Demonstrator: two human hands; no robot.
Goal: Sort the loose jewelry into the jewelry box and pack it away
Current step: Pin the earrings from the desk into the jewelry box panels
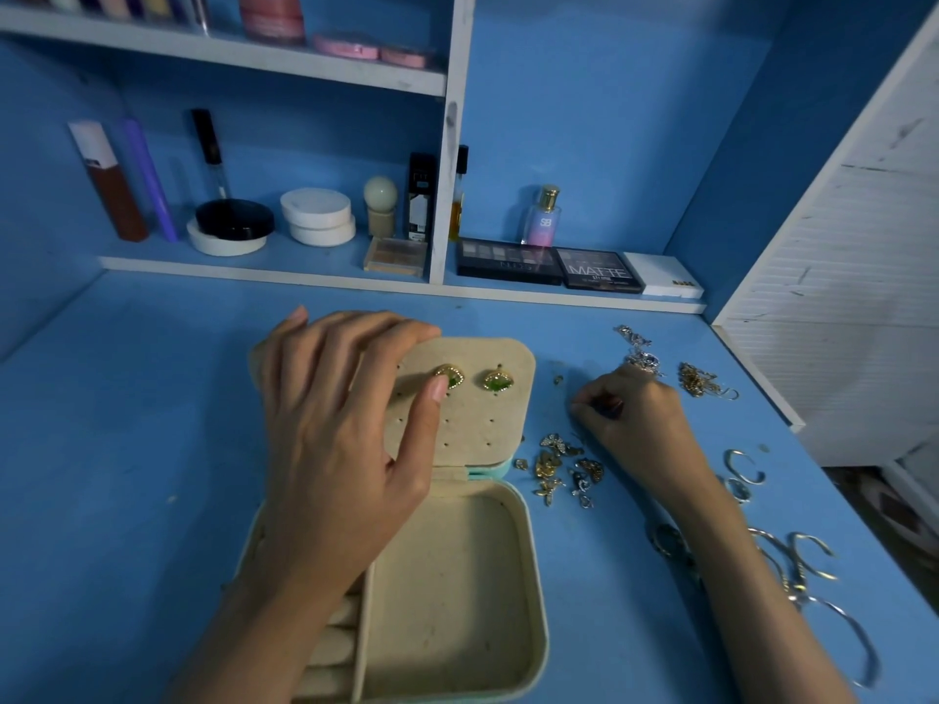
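Head view: blue desk (127,449); left grip (335,429) flat on jewelry box (472,424), right grip (630,414) unclear.

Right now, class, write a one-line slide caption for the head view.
Left hand rests on the open jewelry box, thumb on a green earring; right hand reaches among loose jewelry.

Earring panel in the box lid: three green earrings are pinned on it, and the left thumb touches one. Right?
Not quite. The head view shows two green earrings pinned on the earring panel, not three; the left hand does have its thumb on one.
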